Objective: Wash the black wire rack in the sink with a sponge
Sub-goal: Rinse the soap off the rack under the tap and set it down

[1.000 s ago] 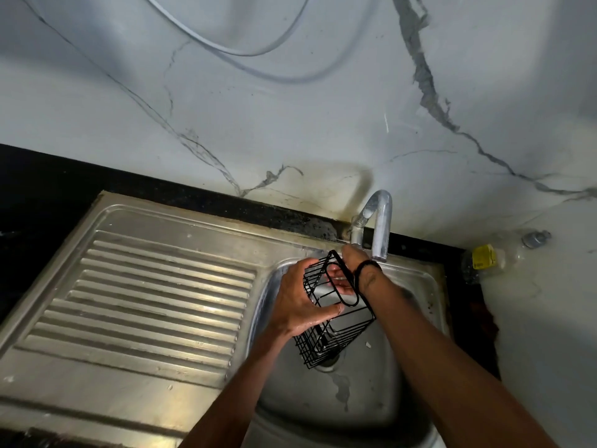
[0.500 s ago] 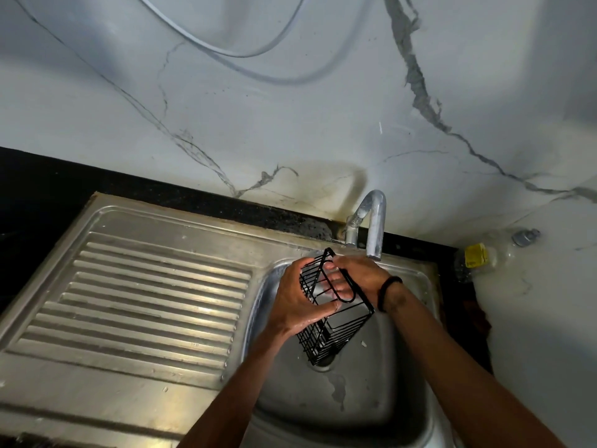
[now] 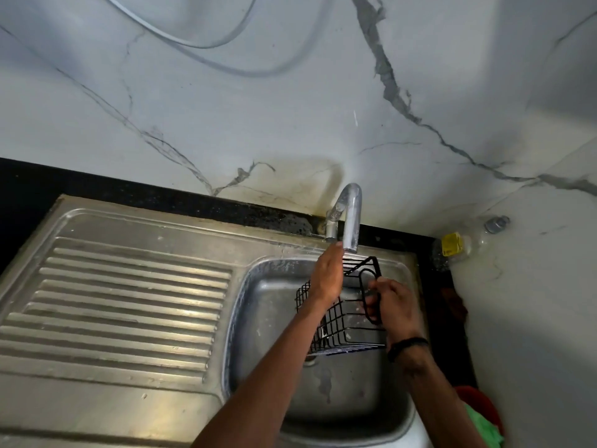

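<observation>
The black wire rack (image 3: 342, 331) hangs over the steel sink basin (image 3: 258, 305), below the tap spout. My right hand (image 3: 392, 302) grips the rack's looped wire handle at its right end. My left hand (image 3: 328, 274) is stretched out above the rack, fingers straight, with its fingertips up at the mouth of the chrome tap (image 3: 350, 218). It holds nothing that I can see. No sponge shows in the frame, and no water stream is visible.
A ribbed steel draining board (image 3: 122, 305) lies left of the basin. A clear plastic bottle with a yellow label (image 3: 465, 242) lies on the white counter at the right. Something red and green (image 3: 481, 418) sits at the lower right corner.
My left hand let go of the rack and reached up to the tap spout. My right hand moved to the rack's handle, and the rack swung right and lower in the basin.
</observation>
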Motion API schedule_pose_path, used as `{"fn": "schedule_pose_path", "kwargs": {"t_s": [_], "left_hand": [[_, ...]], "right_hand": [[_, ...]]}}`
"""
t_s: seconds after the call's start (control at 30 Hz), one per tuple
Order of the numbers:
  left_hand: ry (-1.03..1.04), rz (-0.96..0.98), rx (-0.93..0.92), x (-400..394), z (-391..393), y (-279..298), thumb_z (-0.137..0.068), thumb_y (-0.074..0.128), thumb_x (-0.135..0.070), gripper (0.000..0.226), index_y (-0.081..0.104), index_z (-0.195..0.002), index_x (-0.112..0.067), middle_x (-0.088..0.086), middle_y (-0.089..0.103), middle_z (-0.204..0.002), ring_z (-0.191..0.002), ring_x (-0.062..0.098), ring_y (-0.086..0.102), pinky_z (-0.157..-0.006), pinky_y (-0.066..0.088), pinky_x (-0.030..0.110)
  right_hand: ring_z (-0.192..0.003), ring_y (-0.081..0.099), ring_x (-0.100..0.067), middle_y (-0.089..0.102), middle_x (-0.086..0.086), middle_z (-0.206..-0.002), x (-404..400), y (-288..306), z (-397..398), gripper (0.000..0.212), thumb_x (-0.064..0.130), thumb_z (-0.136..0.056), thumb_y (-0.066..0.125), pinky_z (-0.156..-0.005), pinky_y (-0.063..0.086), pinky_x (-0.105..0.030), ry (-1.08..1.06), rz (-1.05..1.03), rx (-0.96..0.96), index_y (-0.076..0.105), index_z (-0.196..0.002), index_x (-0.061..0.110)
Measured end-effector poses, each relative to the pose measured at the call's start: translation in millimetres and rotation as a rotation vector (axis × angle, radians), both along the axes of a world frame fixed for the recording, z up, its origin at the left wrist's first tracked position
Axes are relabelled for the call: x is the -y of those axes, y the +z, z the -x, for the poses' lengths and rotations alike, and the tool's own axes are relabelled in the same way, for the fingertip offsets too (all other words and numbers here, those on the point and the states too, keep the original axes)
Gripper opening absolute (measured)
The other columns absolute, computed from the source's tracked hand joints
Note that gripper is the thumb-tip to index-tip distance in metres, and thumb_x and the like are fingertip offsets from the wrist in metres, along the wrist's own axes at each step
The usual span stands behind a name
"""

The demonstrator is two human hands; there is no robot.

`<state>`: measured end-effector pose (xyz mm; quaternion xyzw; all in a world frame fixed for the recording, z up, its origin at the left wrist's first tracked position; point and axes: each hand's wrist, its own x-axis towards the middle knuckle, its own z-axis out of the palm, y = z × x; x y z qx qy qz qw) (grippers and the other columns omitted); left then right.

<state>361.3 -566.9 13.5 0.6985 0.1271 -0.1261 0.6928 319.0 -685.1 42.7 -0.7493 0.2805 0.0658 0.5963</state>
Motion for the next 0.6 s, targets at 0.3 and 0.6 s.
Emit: {"fn": "schedule_pose_path", "kwargs": {"t_s": [0.3,0.6], "left_hand": [[0.126,-0.132,-0.012,-8.0,2.5,-54.7,-0.103,0.024,-0.062,0.068,0.074,-0.113,-0.016,0.006,0.074,-0.102,-0.082,0.011,0.067,-0.083,0.053,0.034],[0.110,0.257,-0.484,-75.3,19.3,-43.7,-0.098,0.032,-0.078,0.083,0.025,-0.163,-0.027,0.013,0.010,-0.174,-0.159,0.034,0.014,-0.125,0.009,0.058]], "right_hand": [[-0.041,0.054,-0.015,0.055,-0.002,-0.050,49.8,32.4,39.4,0.032,0.024,-0.106,0.049,-0.042,0.037,-0.024,-0.221,-0.098,0.115,0.065,-0.083,0.007],[-0.038,0.046,-0.010,0.054,-0.003,-0.060,60.9,-16.0,14.1,0.031,0.034,-0.102,0.050,-0.034,0.035,-0.018,-0.221,-0.216,-0.101,0.065,-0.083,0.015]]}}
